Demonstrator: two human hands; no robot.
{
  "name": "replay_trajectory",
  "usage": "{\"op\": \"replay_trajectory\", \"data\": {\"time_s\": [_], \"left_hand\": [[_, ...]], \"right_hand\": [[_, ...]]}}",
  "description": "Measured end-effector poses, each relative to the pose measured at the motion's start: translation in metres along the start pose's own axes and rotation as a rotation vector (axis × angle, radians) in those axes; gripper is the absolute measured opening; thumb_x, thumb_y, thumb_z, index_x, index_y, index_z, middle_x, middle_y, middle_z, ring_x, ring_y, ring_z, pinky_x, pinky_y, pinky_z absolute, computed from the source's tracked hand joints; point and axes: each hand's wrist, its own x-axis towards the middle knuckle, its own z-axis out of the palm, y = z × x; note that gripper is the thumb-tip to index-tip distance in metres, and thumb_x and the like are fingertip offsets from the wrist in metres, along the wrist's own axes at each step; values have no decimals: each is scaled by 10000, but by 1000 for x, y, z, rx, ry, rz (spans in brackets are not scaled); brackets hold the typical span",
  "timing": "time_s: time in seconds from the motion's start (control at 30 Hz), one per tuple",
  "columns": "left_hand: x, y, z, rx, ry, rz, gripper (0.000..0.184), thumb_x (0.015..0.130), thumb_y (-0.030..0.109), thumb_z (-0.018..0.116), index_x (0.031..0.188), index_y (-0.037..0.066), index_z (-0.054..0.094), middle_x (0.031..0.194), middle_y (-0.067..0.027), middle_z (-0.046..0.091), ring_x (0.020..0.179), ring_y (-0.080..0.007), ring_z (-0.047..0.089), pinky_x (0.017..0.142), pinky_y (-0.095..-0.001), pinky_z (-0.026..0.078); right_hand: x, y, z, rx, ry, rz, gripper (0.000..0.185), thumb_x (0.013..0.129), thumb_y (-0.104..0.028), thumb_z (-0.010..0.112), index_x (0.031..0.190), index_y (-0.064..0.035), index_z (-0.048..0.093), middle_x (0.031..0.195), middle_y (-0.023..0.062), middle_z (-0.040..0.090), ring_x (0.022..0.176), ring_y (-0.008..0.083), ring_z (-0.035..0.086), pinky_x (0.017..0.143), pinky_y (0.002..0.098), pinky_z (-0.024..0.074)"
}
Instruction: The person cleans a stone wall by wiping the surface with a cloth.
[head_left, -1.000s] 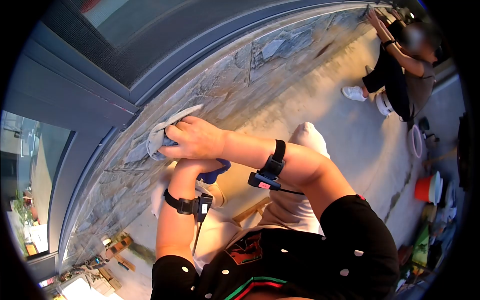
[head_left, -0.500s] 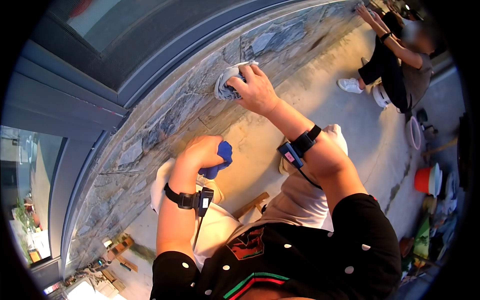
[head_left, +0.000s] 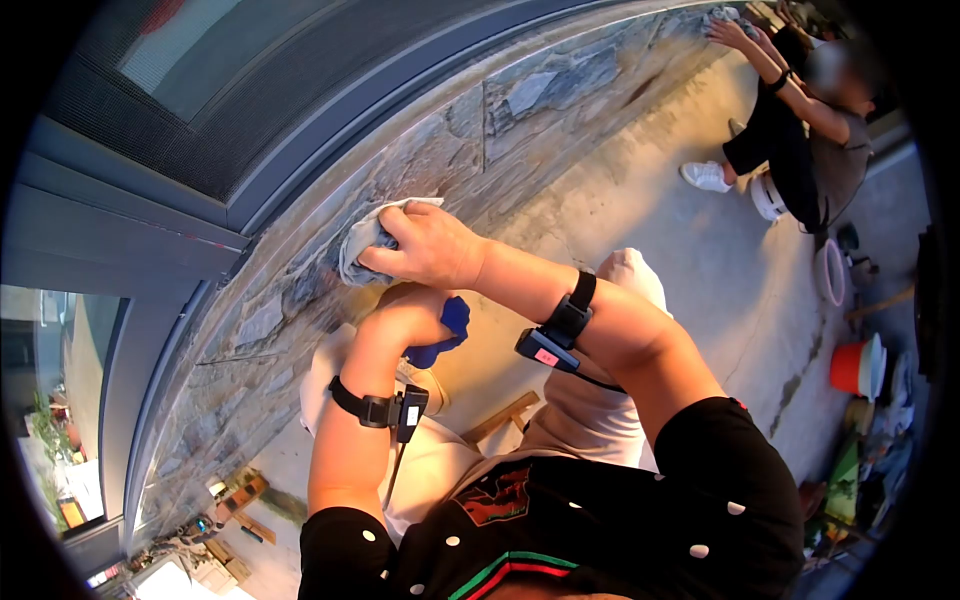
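My right hand (head_left: pixel 432 246) grips a crumpled grey-white cloth (head_left: pixel 357 243) and presses it against the stone-faced wall (head_left: pixel 430 150) below the window frame. Its fingers are bent over the cloth. Just below it, my left hand (head_left: pixel 405 312) is closed round a dark blue cloth (head_left: pixel 444 336), which pokes out on the right side of the fist. The left fingers are mostly hidden behind the hand and by the right hand above.
A grey window frame (head_left: pixel 225 215) runs along the top of the wall. At upper right another person (head_left: pixel 835 150) sits with hands on a cloth at the wall. A red bucket (head_left: pixel 848 367) and a pink-rimmed basin (head_left: pixel 829 270) stand on the right. Wooden stool parts (head_left: pixel 508 418) show between my legs.
My right hand has slid the grey-white cloth along the wall, down and left, closer to my left hand. My left hand has hardly moved. The other person's hands have shifted slightly.
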Motion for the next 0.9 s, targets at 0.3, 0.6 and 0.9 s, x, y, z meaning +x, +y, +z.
{"op": "replay_trajectory", "data": {"time_s": [0.3, 0.6, 0.9], "left_hand": [[11, 5, -12, -111, -137, -106, 399, 721, 328, 760, 1026, 83, 685, 999, -166, 725, 938, -301, 707, 843, -415, 552], [7, -12, 6, -78, 89, 121, 412, 697, 318, 813, 996, 61, 694, 917, -168, 734, 827, -324, 721, 718, -415, 561], [7, -9, 5, -6, 45, 76, 410, 687, 328, 790, 990, 66, 702, 952, -189, 729, 876, -367, 713, 739, -442, 562]], "right_hand": [[16, 16, -36, -80, 66, 8, 294, 753, -228, 656, 1040, -263, 605, 934, 82, 538, 691, 214, 602, 645, 347, 519], [-40, 118, -102, -107, 220, 664, 636, 688, -54, 785, 1249, -91, 490, 1224, 179, 521, 1013, 419, 604, 793, 442, 553], [-59, 75, -20, 170, 403, 1249, 616, 728, -147, 759, 1232, 12, 443, 1159, 219, 572, 1087, 330, 590, 974, 411, 466]]}}
